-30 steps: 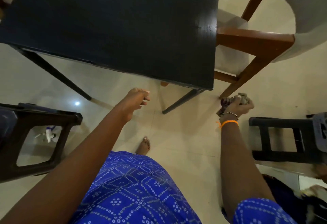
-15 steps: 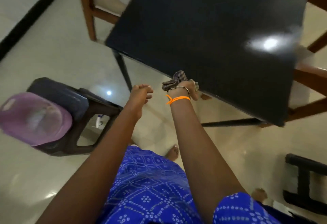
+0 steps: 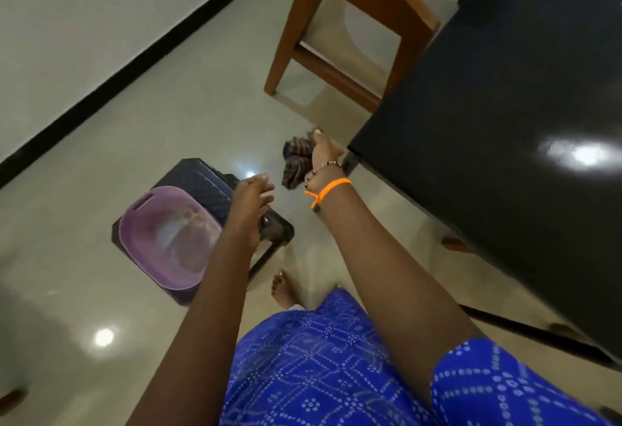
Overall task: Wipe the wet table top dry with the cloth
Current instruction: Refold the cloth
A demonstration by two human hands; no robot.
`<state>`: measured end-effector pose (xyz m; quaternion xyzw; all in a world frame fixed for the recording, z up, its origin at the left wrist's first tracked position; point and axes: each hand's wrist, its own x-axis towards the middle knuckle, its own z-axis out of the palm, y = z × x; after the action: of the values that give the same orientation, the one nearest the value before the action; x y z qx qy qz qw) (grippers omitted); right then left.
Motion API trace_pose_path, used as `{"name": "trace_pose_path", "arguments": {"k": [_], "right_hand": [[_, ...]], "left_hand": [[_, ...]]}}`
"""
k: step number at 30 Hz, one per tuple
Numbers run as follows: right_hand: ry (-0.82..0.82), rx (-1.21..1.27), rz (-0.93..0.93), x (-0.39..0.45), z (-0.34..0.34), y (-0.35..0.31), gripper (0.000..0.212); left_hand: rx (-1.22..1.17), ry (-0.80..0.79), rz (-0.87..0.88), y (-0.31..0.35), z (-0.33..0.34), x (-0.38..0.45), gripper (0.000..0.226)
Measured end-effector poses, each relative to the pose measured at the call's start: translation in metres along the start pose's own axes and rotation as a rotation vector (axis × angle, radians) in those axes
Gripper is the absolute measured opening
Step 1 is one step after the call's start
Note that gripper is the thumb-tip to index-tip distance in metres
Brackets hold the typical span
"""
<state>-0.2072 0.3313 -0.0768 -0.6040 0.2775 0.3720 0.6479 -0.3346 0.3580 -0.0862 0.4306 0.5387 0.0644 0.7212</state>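
**Cloth held beside the table corner**

Holding the cloth (image 3: pixel 296 163), the right hand (image 3: pixel 324 153) has its fingers curled around the bunched, checked fabric, which hangs down from the grip. The cloth is in the air just beside the near left corner of the black table (image 3: pixel 505 143), not touching the top. The table top is dark and glossy, with one bright reflection of a lamp on it; whether it is wet I cannot tell. On the right wrist there are an orange band (image 3: pixel 328 189) and a beaded bracelet (image 3: pixel 323 168).

The left hand (image 3: pixel 250 205) is in the air with relaxed, slightly spread fingers and holds nothing. Below it stands a dark plastic stool (image 3: pixel 205 186), and on the stool sits a purple basin (image 3: pixel 168 235). The inside of the basin looks pale and shiny, but what is in it I cannot tell.

No brand, label or writing can be read anywhere.

A wooden chair (image 3: pixel 353 31) stands at the far side, close to the table. The floor (image 3: pixel 101 163) is light tile, and a bare foot (image 3: pixel 284 291) stands on it, beside the blue patterned dress (image 3: pixel 319 368)
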Motion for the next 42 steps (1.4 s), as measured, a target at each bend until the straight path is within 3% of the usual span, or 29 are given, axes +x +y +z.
{"name": "trace_pose_path", "arguments": {"k": [2,4,7,11,15,20,23,27,30,31,33,36,39,42], "right_hand": [[-0.035,0.006,-0.021,0.003,0.002,0.005,0.034],[-0.086,0.078,-0.021,0.01,0.0,0.007,0.032],[-0.235,0.185,0.101,0.016,0.002,0.002,0.047],[-0.392,0.227,0.15,0.02,0.009,-0.026,0.038],[-0.502,0.193,0.126,0.029,0.016,-0.063,0.019],[-0.55,0.203,0.168,0.045,0.015,-0.103,0.029],[-0.615,0.25,0.181,0.046,0.019,-0.119,0.021],[-0.56,0.405,0.231,0.061,0.033,-0.131,0.004],[-0.578,0.452,0.27,0.069,0.056,-0.139,0.01],[-0.604,0.459,0.254,0.07,0.064,-0.143,0.004],[-0.676,0.489,0.225,0.075,0.078,-0.149,0.032],[-0.693,0.323,0.124,0.082,0.11,-0.162,0.034],[-0.674,0.178,0.053,0.109,0.151,-0.17,0.029],[-0.701,0.023,0.062,0.149,0.202,-0.174,0.034]], "left_hand": [[-0.023,0.011,0.012,0.008,0.003,0.007,0.031],[-0.012,0.022,0.016,0.019,0.012,0.012,0.026],[0.017,-0.013,0.025,0.044,0.028,0.021,0.023],[0.079,-0.037,0.088,0.082,0.046,0.036,0.015],[0.113,-0.046,0.143,0.117,0.071,0.057,0.023],[0.052,-0.032,0.152,0.141,0.098,0.083,0.052],[-0.004,-0.013,0.105,0.144,0.102,0.094,0.066],[-0.039,0.145,0.123,0.155,0.098,0.104,0.047],[0.131,0.373,0.277,0.173,0.097,0.108,0.03],[0.154,0.369,0.34,0.183,0.1,0.11,0.023],[0.133,0.208,0.344,0.208,0.107,0.112,0.007],[0.099,-0.017,0.202,0.239,0.113,0.127,0.025],[0.083,-0.056,0.123,0.26,0.108,0.164,0.035],[-0.027,-0.043,0.038,0.293,0.095,0.218,0.03]]}}
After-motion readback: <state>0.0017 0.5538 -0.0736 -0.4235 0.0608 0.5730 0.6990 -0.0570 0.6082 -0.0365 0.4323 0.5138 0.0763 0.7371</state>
